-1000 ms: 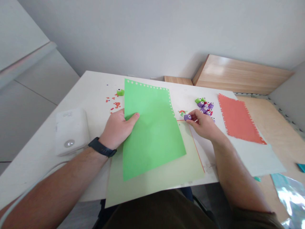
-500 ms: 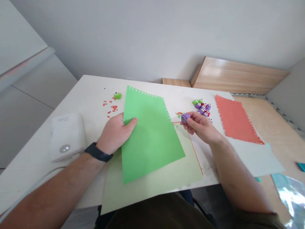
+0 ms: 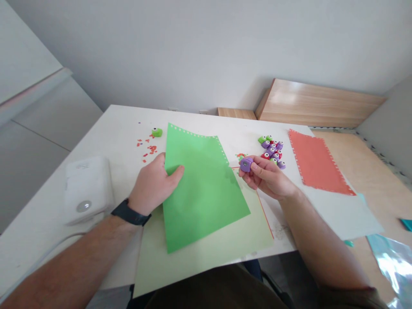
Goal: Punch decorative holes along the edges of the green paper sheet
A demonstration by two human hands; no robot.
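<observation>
My left hand (image 3: 156, 180) pinches the left edge of a green paper sheet (image 3: 199, 189), thumb on top and fingers hidden beneath. A row of small punched holes runs along the sheet's far edge and down the upper part of its right edge. In my right hand (image 3: 265, 174) is a small purple craft punch (image 3: 246, 165), held between thumb and fingers just right of the sheet, apart from it. Under the green sheet lies a larger pale green sheet (image 3: 206, 266).
Several green, purple and red punches (image 3: 272, 148) cluster at the right; one green punch (image 3: 156, 132) sits at the far left near red paper bits (image 3: 152, 149). A red sheet with punched edges (image 3: 318, 163) lies right. A white device (image 3: 88, 189) with a cable stands left.
The purple punch has turned in my right hand and shifted slightly left and nearer. My left hand still holds the green sheet; the camera view has tilted a little.
</observation>
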